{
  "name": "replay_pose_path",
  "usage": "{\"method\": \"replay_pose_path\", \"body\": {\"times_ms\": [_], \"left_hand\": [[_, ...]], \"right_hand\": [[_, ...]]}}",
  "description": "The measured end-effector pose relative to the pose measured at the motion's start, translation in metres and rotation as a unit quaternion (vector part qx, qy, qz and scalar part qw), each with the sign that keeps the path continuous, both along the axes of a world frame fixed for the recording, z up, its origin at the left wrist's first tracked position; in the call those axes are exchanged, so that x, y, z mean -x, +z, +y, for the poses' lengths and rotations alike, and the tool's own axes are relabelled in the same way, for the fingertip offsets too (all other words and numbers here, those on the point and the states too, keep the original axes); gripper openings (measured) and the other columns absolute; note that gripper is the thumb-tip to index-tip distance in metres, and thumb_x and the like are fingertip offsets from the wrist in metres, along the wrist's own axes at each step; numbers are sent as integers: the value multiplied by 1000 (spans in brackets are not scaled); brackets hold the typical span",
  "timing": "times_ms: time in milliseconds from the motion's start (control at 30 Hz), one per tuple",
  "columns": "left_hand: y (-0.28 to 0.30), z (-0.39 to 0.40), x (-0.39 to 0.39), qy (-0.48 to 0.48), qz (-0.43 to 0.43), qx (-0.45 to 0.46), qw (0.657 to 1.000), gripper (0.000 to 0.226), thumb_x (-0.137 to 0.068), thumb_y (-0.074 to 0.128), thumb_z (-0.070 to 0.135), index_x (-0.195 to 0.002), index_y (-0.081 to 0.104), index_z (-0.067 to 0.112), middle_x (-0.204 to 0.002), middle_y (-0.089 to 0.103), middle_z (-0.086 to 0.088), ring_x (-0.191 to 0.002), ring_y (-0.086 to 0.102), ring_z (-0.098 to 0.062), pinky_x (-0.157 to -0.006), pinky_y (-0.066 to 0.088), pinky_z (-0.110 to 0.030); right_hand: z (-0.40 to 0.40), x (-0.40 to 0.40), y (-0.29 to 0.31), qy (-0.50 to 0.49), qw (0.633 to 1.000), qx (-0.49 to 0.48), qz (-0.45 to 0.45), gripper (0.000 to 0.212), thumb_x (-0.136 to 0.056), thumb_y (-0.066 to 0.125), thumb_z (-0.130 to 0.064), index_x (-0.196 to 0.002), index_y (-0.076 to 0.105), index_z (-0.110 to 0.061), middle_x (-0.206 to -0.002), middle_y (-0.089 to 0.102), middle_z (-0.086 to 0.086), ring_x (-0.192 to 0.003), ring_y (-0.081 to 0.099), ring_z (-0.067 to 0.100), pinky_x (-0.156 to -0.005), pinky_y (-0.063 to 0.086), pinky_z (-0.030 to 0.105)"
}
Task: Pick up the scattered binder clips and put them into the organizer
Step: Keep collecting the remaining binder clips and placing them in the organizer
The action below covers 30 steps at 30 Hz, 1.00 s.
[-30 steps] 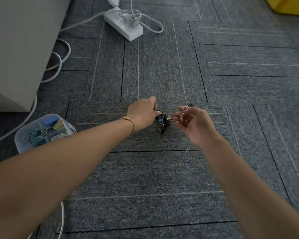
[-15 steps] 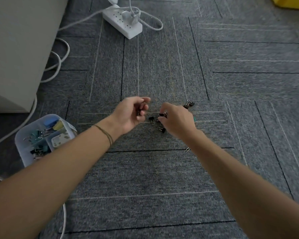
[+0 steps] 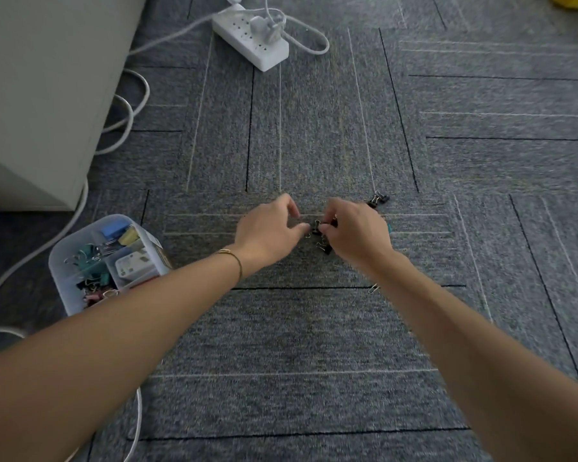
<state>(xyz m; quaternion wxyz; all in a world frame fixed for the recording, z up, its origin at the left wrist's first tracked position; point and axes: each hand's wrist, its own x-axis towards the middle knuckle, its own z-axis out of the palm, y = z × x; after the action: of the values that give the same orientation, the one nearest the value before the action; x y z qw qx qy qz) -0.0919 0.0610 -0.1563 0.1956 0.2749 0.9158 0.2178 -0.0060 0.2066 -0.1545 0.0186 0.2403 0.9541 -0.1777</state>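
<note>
While both forearms reach out over the grey carpet floor [image 3: 314, 328], the two hands meet near the middle of the view around a small cluster of black binder clips [image 3: 321, 235]. The right hand [image 3: 357, 233] is turned palm down with its fingers curled in, and its fingertips pinch a black clip at the top of the cluster; how many clips it has hold of cannot be told, since the hand hides part of the pile. The left hand [image 3: 269, 230] lies just beside it at 9 o'clock, thumb raised and fingers loosely bent toward the clips, its fingertips close to the cluster; whether it touches or holds anything cannot be told. A thin bracelet [image 3: 232, 260] circles the left wrist. One more black binder clip [image 3: 377, 199] lies alone on the carpet at about 1 o'clock from the right hand, apart from the pile. A silver paper clip [image 3: 373, 289] lies at 5 o'clock from the cluster, just beside the right forearm. The organizer [image 3: 80, 241], a pale translucent box with several compartments, sits on the floor at 8 o'clock from the hands, well apart from them, already holding teal, pink and black clips and some blue and yellow items. A white power strip [image 3: 251, 41] with cables lies at 12 o'clock, and a light cabinet [image 3: 47, 95] stands at 10 o'clock.
</note>
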Motion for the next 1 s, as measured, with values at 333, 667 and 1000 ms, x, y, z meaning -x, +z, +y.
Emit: {"method": "replay_pose_path", "body": {"times_ms": [333, 667, 1000], "left_hand": [[-3, 4, -2, -122, 118, 67, 983, 25, -103, 51, 47, -101, 47, 22, -73, 56, 6, -65, 57, -17, -60, 42, -35], [13, -9, -5, 155, -582, -396, 693, 31, -92, 33, 15, -68, 51, 12, -63, 47, -3, -49, 37, -13, -42, 22, -24], [7, 18, -8, 106, -170, -75, 977, 46, -101, 54, 44, -64, 48, 19, -55, 45, 4, -47, 41, -15, -50, 32, -26]], "right_hand": [[2, -23, -4, 13, 999, -40, -27, 24, -98, 59, -44, -102, 55, -21, -78, 65, -1, -69, 61, 22, -59, 49, 33], [-4, -24, -10, 5, 998, -65, 7, 14, -95, 55, -28, -90, 59, -15, -65, 60, -1, -56, 59, 21, -52, 50, 31], [4, -20, -7, -98, 991, 76, 58, 25, -105, 40, -18, -92, 60, -12, -70, 61, -1, -57, 54, 15, -49, 40, 30]]}}
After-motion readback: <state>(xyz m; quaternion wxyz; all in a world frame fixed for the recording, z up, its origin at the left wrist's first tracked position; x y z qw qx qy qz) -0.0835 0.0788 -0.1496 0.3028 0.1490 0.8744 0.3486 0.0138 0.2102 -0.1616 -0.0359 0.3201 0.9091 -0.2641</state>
